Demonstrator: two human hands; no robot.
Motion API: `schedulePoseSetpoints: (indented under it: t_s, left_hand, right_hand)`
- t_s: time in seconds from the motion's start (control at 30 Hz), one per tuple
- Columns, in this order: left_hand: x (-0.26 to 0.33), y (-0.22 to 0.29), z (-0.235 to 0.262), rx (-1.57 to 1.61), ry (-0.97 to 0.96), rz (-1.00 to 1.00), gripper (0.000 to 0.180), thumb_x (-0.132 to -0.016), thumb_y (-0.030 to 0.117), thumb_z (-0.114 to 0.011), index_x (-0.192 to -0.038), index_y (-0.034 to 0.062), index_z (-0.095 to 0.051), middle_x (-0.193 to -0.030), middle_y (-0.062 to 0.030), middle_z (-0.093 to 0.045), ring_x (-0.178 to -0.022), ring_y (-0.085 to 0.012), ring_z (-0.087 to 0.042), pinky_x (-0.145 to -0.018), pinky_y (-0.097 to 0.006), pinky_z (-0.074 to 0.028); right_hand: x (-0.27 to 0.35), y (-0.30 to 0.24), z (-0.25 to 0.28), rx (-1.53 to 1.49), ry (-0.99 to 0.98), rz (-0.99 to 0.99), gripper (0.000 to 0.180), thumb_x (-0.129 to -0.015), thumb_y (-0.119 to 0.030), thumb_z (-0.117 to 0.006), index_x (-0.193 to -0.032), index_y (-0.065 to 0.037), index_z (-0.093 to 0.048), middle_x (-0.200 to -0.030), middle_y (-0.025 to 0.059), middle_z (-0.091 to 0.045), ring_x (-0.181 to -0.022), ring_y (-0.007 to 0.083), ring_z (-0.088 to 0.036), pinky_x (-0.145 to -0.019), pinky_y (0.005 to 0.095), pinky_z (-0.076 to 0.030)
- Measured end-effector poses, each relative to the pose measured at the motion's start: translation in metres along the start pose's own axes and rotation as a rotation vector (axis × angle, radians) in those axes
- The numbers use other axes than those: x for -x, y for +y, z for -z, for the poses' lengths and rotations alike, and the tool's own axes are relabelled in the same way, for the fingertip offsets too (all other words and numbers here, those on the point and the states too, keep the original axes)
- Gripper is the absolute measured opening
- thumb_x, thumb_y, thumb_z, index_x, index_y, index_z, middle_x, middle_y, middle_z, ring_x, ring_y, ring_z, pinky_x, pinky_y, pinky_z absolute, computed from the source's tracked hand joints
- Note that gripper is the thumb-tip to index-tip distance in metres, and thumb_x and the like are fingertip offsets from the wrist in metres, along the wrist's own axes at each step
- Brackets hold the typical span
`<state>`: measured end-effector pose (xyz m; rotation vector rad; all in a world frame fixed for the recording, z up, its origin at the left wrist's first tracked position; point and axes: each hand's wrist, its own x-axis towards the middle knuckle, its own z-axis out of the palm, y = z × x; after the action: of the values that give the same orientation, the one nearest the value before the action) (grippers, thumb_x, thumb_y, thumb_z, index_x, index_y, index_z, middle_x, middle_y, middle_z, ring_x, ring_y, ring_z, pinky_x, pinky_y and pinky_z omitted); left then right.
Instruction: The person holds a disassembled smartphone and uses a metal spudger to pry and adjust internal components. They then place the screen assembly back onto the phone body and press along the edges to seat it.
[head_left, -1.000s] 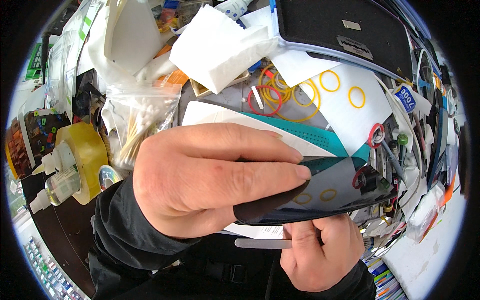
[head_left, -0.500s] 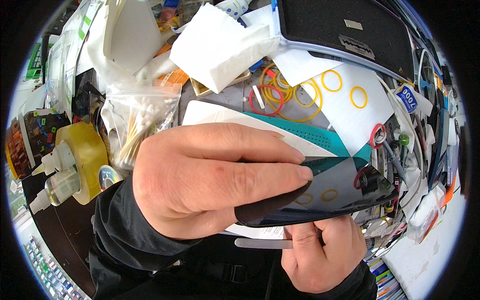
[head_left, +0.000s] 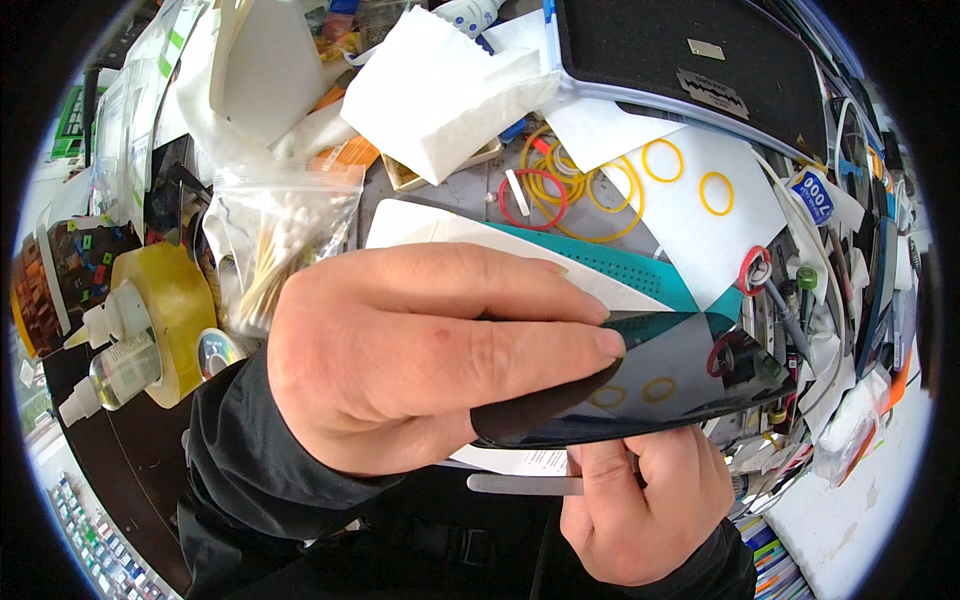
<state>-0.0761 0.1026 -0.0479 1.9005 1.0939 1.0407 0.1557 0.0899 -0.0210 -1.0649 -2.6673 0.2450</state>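
Stretching over the middle, my left hand (head_left: 420,350) is closed on a glossy black phone-like panel (head_left: 660,385), its fingertips resting on the upper edge. The panel is tilted and mirrors the rubber bands and a red ring. Below its lower edge, my right hand (head_left: 640,510) pinches a thin, flat, round-ended metal strip (head_left: 520,485), perhaps a pry blade. The strip points left under the panel; whether it touches it is not clear. My left thumb is hidden. Behind the panel lie a white card (head_left: 410,222) and a teal dotted sheet (head_left: 600,262).
A bag of cotton swabs (head_left: 275,250), a yellow tape roll (head_left: 180,320) and a spray bottle (head_left: 125,370) stand left. Yellow rubber bands (head_left: 570,180) lie beyond, near a black-lined tray (head_left: 640,60) bearing a razor blade (head_left: 712,92). Tools and cables crowd the right.
Very little differs. My right hand and the metal strip have shifted a touch up and left; my left hand keeps its hold on the panel.
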Motion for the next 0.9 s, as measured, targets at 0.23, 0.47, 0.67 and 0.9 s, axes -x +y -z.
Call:
schedulePoseSetpoints:
  t_s: [0.23,0.47,0.67,0.9]
  left_hand:
    - [0.001,-0.001,-0.001,0.044,0.027,0.001,0.026,-0.085,0.01,-0.081,-0.109,-0.0001,-0.079,-0.111,-0.0209,-0.076,-0.103,-0.0295,-0.076,-0.101,-0.042,-0.058]
    - [0.001,-0.002,-0.001,0.021,0.019,-0.014,0.027,-0.084,0.009,-0.082,-0.109,0.0001,-0.079,-0.112,-0.0205,-0.076,-0.102,-0.0294,-0.076,-0.099,-0.041,-0.059]
    - [0.0,-0.004,-0.003,0.02,0.034,-0.04,0.027,-0.083,0.007,-0.082,-0.109,-0.0007,-0.078,-0.11,-0.0212,-0.077,-0.1,-0.0309,-0.076,-0.097,-0.04,-0.059]
    - [-0.001,0.0,0.0,0.095,0.036,-0.009,0.025,-0.085,0.006,-0.077,-0.109,-0.0033,-0.078,-0.11,-0.0222,-0.076,-0.101,-0.0335,-0.076,-0.095,-0.042,-0.059]
  right_hand:
    - [0.007,0.001,0.005,-0.052,-0.077,0.014,0.03,-0.081,-0.005,-0.076,-0.11,-0.001,-0.071,-0.096,0.0119,-0.061,-0.075,0.0311,-0.066,-0.059,0.041,-0.054]
    - [0.003,0.004,0.0,-0.059,0.102,0.093,0.031,-0.087,-0.012,-0.08,-0.118,-0.008,-0.076,-0.102,0.0059,-0.07,-0.067,0.0231,-0.064,-0.057,0.0306,-0.054]
    - [-0.005,0.011,-0.015,-0.16,0.113,0.132,0.032,-0.088,-0.009,-0.074,-0.118,-0.005,-0.064,-0.104,0.0128,-0.069,-0.071,0.029,-0.067,-0.06,0.0378,-0.055]
    - [0.01,0.004,0.005,-0.223,-0.15,0.029,0.033,-0.087,-0.008,-0.073,-0.114,-0.003,-0.055,-0.097,0.0177,-0.069,-0.059,0.0307,-0.063,-0.051,0.0394,-0.05]
